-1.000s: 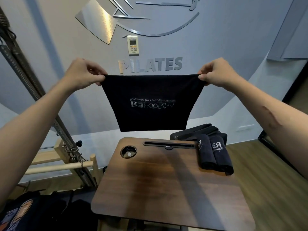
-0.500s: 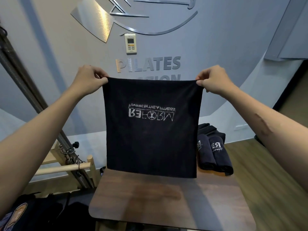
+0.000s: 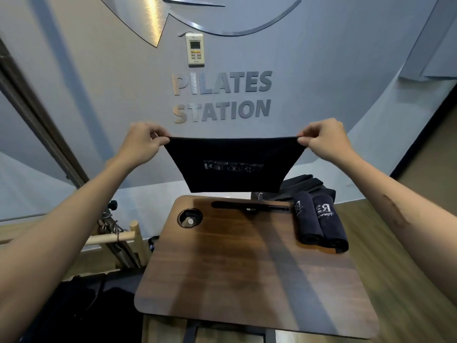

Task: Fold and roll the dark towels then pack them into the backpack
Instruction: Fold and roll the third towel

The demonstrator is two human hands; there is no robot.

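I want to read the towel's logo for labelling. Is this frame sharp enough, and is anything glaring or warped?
Head view: the held towel logo is motion-smeared and unreadable; the metal wall emblem glares; wide-angle distortion bends the walls; the table carries soft shadow bands.

Both forearms bare to the frame edge, no sleeves visible. No watch, rings, bands or gloves on left hand (image 3: 142, 142) or right hand (image 3: 324, 139). Right forearm (image 3: 395, 214) carries one long, darker scar-like mark running lengthwise down the middle. Left forearm (image 3: 74, 214) unmarked.
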